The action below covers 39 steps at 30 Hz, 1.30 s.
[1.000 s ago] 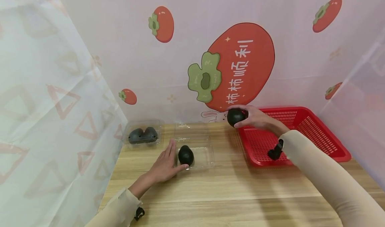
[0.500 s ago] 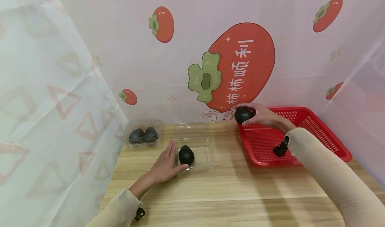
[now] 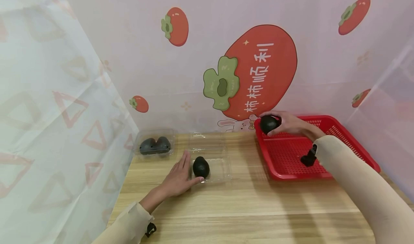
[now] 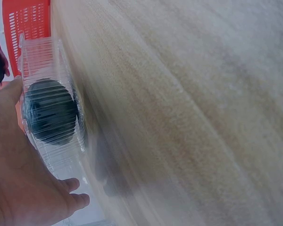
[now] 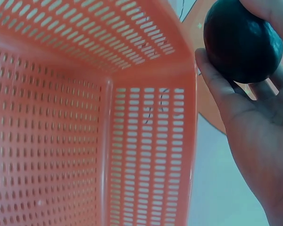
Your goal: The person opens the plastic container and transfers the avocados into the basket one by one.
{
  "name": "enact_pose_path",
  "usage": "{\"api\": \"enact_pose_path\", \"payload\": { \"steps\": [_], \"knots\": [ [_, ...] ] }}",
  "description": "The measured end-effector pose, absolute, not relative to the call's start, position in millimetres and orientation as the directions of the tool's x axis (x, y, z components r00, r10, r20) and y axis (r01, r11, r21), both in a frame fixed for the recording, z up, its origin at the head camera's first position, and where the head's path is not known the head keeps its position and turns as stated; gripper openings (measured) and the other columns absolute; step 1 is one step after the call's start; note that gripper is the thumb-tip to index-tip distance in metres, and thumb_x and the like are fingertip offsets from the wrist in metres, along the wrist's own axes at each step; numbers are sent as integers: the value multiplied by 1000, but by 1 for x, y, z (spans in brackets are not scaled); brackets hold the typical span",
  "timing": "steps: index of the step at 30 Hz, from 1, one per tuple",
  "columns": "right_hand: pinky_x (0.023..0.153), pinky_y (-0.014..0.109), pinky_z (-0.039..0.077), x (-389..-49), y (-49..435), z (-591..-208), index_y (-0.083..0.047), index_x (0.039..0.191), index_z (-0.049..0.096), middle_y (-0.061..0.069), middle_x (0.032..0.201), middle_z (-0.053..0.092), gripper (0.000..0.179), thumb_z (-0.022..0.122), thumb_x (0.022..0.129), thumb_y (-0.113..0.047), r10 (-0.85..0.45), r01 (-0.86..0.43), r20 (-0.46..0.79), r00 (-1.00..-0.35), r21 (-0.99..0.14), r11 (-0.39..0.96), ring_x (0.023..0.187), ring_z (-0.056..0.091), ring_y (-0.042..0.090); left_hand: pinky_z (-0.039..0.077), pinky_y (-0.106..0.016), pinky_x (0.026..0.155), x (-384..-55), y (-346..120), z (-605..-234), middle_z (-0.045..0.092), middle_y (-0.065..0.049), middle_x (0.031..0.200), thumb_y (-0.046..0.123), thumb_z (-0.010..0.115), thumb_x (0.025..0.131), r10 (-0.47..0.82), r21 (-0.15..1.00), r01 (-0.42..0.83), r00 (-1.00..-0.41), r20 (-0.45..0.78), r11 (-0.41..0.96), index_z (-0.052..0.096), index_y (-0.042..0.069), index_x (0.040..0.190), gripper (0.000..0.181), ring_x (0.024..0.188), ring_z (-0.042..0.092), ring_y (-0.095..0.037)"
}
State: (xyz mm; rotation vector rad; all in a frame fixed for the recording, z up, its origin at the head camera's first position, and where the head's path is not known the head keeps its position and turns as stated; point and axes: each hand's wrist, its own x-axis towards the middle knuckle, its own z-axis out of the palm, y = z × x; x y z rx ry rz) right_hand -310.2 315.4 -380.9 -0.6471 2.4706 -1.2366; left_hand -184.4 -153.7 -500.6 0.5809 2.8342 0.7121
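My right hand (image 3: 288,123) grips a dark avocado (image 3: 269,124) over the back left corner of the red basket (image 3: 275,173). In the right wrist view, curled fingers and thumb hold that avocado (image 5: 240,42) beside the basket wall. My left hand (image 3: 178,177) rests at the left side of an open clear plastic box (image 3: 220,170), its fingers straight and thumb along the front edge. One avocado (image 3: 201,167) lies in the left part of this box. Through the ribbed wall, the left wrist view shows the same avocado (image 4: 51,112).
A closed clear box (image 3: 171,138) with two avocados (image 3: 155,146) stands at the back left of the wooden table (image 3: 226,211). The open box's lid (image 3: 205,140) lies folded back toward the printed cloth wall (image 3: 181,75).
My right hand has carried the avocado to the right, from left of the basket to over its back left corner. My left hand stays in place at the open box.
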Motion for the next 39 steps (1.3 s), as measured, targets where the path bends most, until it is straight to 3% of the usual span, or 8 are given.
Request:
{"api": "enact_pose_path", "payload": {
  "steps": [6, 20, 32, 39],
  "knots": [
    [95, 43, 59, -312, 323, -382, -8, 155, 50, 20, 150, 47, 84, 90, 80, -8, -512, -224, -114, -852, -803, 552, 137, 41, 43, 17, -59, 129, -185, -153, -501, -6, -20, 177, 71, 58, 99, 403, 479, 327, -913, -61, 814, -2, 1, 168, 116, 164, 3, -34],
    [95, 52, 60, -315, 335, -396, -7, 149, 57, 20, 149, 51, 82, 95, 77, -15, -539, -287, -144, -830, -719, 633, 136, 45, 44, 18, -59, 129, -184, -154, -501, -7, -20, 177, 71, 58, 99, 403, 487, 323, -913, -66, 812, -1, 1, 168, 115, 164, 3, -35],
    [106, 64, 50, -316, 339, -408, -4, 151, 56, 24, 148, 50, 82, 94, 79, -14, -517, -282, -223, -826, -631, 723, 135, 44, 46, 20, -59, 128, -185, -153, -502, -4, -21, 177, 70, 58, 99, 405, 477, 332, -913, -55, 814, 1, 0, 169, 114, 164, 6, -35],
    [109, 68, 46, -318, 340, -415, -2, 151, 55, 25, 150, 48, 83, 94, 79, -16, -526, -267, -258, -811, -636, 724, 136, 42, 48, 20, -59, 128, -185, -153, -501, -4, -21, 177, 69, 59, 99, 402, 467, 331, -914, -58, 820, 1, 0, 169, 114, 164, 5, -35]
  ]
}}
